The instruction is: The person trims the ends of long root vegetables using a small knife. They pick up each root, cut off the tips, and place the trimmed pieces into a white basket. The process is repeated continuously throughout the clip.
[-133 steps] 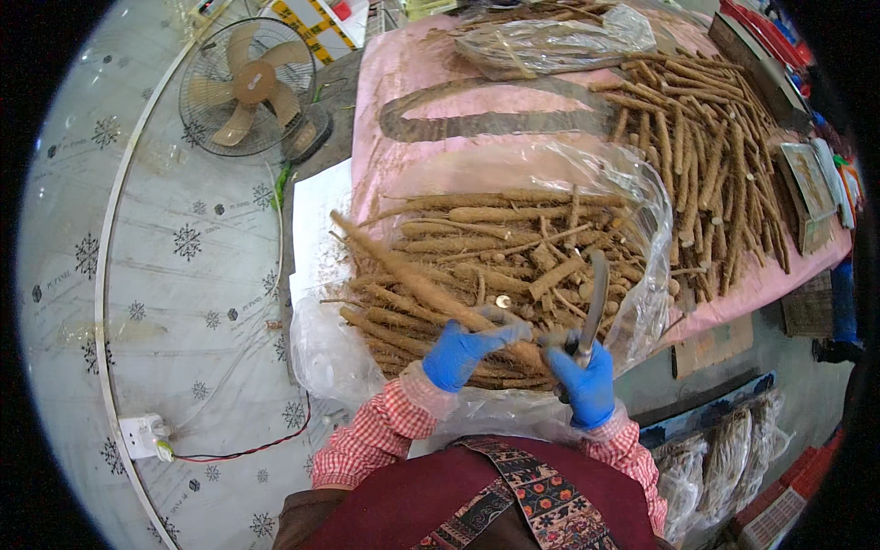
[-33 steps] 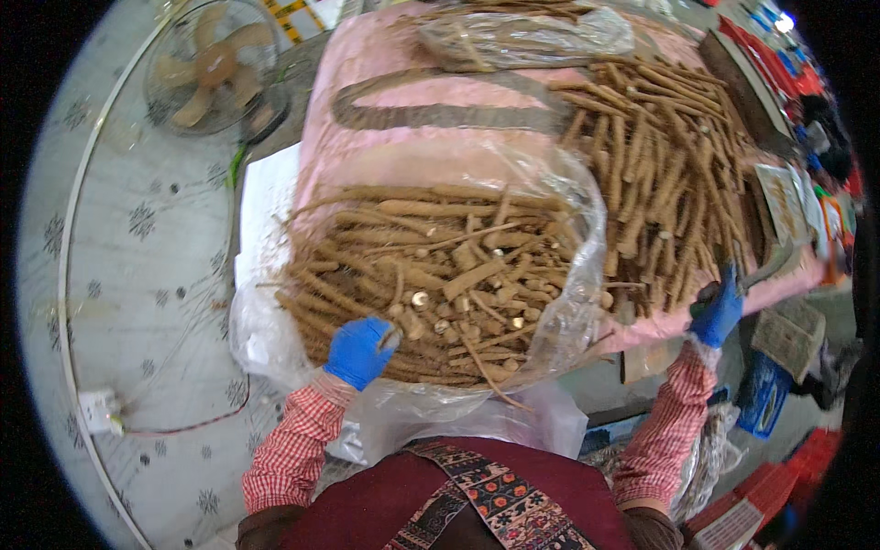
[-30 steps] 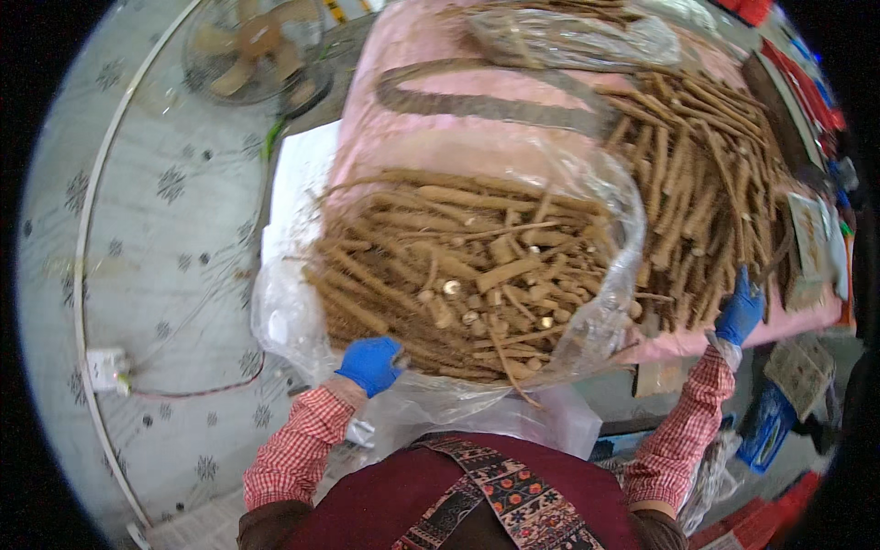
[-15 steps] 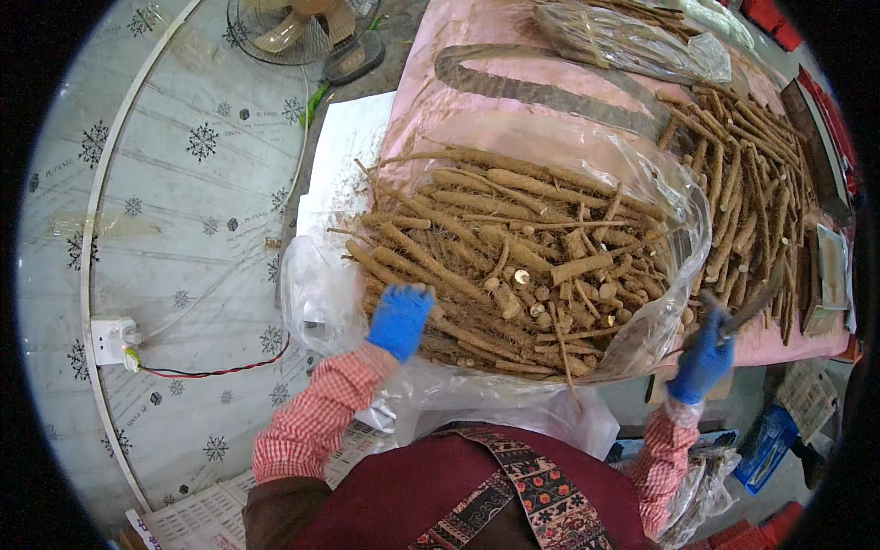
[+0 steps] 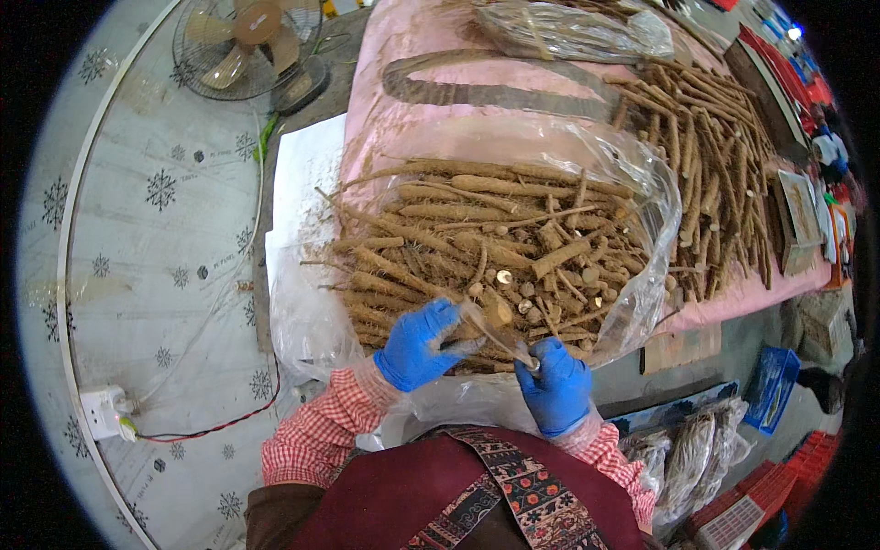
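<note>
Head view. The right hand (image 5: 557,385), in a blue glove, is closed around the handle of a knife (image 5: 504,346). The blade points up and left, above the near part of the heap of brown roots (image 5: 431,213), which lies on a clear plastic sheet (image 5: 316,321) directly in front of the person. The left hand (image 5: 422,344), also gloved, is partly curled, leaving a narrow gap between thumb and fingers; its fingertips are just beside the blade. Whether it grips a root cannot be told. A second heap of roots (image 5: 710,183) lies to the right on the pink cloth (image 5: 376,137).

The step in hand appears to be cutting or trimming. For good results:

1. Grip the root firmly, well behind the intended cut.
2. Tuck the left fingertips out of the blade's path; which side carries the edge is unclear.
3. Use short, controlled strokes, directed away from the fingers.
4. Work above the plastic, so that offcuts land on it.
</note>
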`<state>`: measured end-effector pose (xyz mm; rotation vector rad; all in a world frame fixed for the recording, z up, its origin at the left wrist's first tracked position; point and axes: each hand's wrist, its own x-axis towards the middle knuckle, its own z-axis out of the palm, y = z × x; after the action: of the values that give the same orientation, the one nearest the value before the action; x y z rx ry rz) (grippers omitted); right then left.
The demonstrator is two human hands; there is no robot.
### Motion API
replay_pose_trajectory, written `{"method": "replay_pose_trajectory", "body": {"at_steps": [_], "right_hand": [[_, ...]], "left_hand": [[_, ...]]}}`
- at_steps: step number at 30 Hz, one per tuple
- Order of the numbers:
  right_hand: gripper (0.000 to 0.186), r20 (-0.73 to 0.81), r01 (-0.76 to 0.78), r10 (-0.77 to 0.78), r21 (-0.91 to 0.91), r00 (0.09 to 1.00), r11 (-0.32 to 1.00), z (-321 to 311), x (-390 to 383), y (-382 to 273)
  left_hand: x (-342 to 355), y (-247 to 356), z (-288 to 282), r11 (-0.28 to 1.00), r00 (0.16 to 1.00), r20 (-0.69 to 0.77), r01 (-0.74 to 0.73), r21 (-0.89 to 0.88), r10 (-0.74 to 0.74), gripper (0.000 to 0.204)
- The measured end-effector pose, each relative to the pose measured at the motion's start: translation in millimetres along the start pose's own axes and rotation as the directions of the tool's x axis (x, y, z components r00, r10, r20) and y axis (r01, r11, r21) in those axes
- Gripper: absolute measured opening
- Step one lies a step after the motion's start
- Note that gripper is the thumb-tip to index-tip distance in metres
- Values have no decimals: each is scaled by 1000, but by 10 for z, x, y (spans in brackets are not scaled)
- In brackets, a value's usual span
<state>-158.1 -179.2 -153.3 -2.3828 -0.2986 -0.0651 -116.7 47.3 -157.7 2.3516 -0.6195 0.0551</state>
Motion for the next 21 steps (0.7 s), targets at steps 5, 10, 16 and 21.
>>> {"method": "replay_pose_trajectory", "body": {"at_steps": [5, 10, 16, 21], "right_hand": [[28, 5, -45, 45, -64, 999, 997, -38, 10, -42], [26, 1, -98, 98, -49, 995, 994, -25, 28, -14], [18, -40, -347, 348, 31, 937, 938, 240, -190, 762], [24, 316, -561, 470, 574, 824, 597, 176, -70, 553]], "left_hand": [[43, 57, 122, 993, 998, -22, -56, -104, 54, 48], [75, 166, 95, 987, 995, 97, 48, -150, -34, 47], [131, 361, -203, 960, 969, 175, -127, -248, 173, 37], [210, 358, -45, 472, 873, -123, 133, -871, -472, 30]]}}
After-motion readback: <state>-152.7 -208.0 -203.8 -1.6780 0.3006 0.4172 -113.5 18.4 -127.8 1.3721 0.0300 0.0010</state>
